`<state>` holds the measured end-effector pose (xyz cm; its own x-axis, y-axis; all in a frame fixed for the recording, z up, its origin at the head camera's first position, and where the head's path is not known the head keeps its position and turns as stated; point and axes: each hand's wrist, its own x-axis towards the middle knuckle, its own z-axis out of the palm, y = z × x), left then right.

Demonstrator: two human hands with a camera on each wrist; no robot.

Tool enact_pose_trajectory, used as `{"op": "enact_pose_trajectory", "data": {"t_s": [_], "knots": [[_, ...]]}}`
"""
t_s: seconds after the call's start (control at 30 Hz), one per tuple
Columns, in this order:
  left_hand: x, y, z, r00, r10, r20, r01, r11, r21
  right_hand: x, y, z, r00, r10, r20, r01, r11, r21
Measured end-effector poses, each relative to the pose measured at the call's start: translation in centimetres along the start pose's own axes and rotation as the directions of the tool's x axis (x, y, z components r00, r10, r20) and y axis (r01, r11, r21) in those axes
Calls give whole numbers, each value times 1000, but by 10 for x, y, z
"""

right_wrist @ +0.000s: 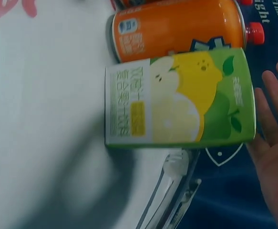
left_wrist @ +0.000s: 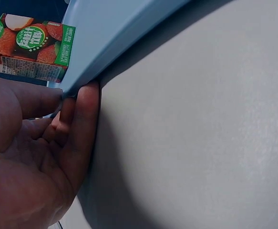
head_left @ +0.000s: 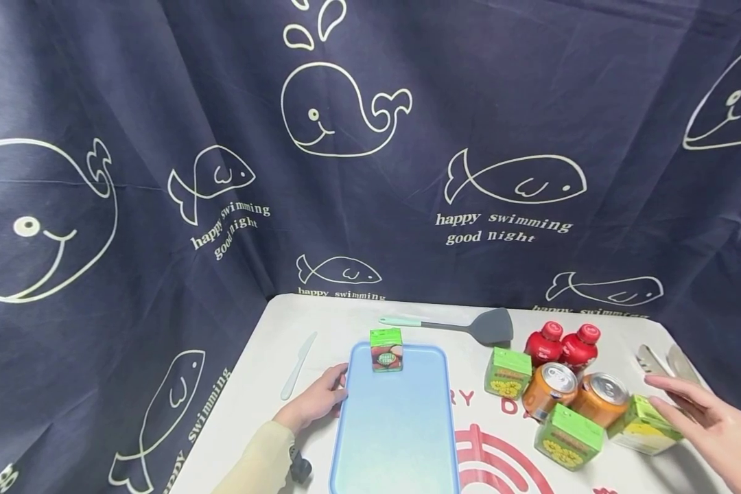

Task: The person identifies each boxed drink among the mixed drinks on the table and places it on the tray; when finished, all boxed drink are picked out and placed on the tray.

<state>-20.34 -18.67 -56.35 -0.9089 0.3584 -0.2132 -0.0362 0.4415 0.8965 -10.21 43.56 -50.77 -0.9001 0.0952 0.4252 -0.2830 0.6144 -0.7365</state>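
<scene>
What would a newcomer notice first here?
Probably the dark whale-print curtain, filling the background. Next, the blue tray, with a juice box at its far end and the left hand pinching its left rim. To the tray's right, red bottles and orange cans crowd together with green boxes.

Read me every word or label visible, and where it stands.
"happy swimming good night": blue curtain
"RY" and "DA", partly covered: white tablecloth
"双柚汁", "复合果汁饮料": yellow-green carton
Too small or blurred: other print, on red-fruit carton, orange cans, red bottles, two green cartons
</scene>
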Motion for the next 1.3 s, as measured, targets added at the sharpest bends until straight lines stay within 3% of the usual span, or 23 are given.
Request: {"op": "enact_pose_trajectory", "data": {"t_s": [0.6,0.73,1.0,1.17,1.3], "knots": [[2,-5,0,1000,4,-9,-3,1000,7,-25,53,-10,1000,25,-18,-23,995,101],[3,-6,0,1000,9,-8,-9,1000,7,-30,62,-7,999,11,-49,-7,997,77],[3,-6,0,1000,7,-8,-7,1000,2,-36,73,-4,990,129,-50,-127,991,46],[4,-7,0,1000,9,-12,-9,1000,1,-36,75,-6,992,128,-21,-123,981,150],[5,-7,0,1000,11,-8,-11,1000,-6,-37,74,-6,984,181,-1,-169,920,353]]}}
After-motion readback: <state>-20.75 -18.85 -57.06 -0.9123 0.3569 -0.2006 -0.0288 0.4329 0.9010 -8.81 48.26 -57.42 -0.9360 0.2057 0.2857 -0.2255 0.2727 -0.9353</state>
